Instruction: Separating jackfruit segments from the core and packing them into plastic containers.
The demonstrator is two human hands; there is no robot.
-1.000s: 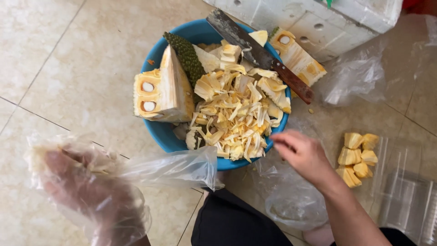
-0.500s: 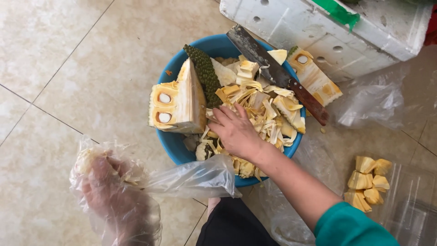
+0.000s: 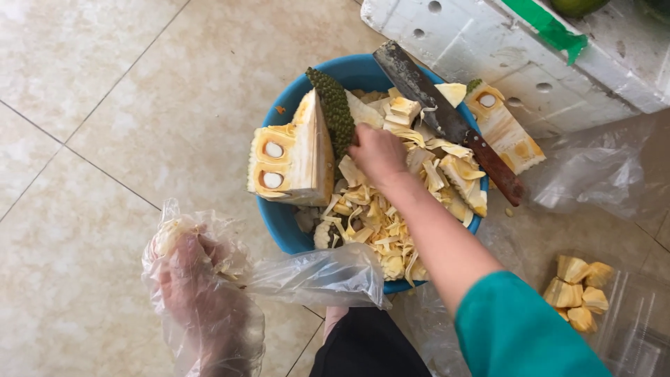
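- Head view. Blue bowl sits on the tiled floor, heaped with pale yellow fruit scraps.
- Wedge of spiky-skinned fruit, two white seeds showing on its cut face, leans over the bowl's left rim; a strip of green rind stands behind it.
- Right hand is bare, reaching into the bowl's middle, just beside the wedge's inner face and the rind. Its fingers are curled down into the scraps; what they pinch, if anything, I cannot tell.
- Left hand is in a loose clear glove, held off the bowl's lower left rim over the floor. Fingers half bent, nothing solid seen in them; the glove's slack tail trails toward the bowl.
- Knife lies across the bowl's far right rim, blade inward, wooden handle hanging out past the rim.
- A second slab leans at the far right rim against a white foam box.
- Peeled yellow pods lie on clear plastic at the lower right.
- Risk, as judged: blade lies near the bare right hand; a sideways sweep through the scraps could meet the edge.
- Risk: knife is balanced on the rim; a nudge to the bowl could tip it out.
- Risk: wedge overhangs the rim and could topple onto the floor.
- Risk: slack glove could snag on scraps.
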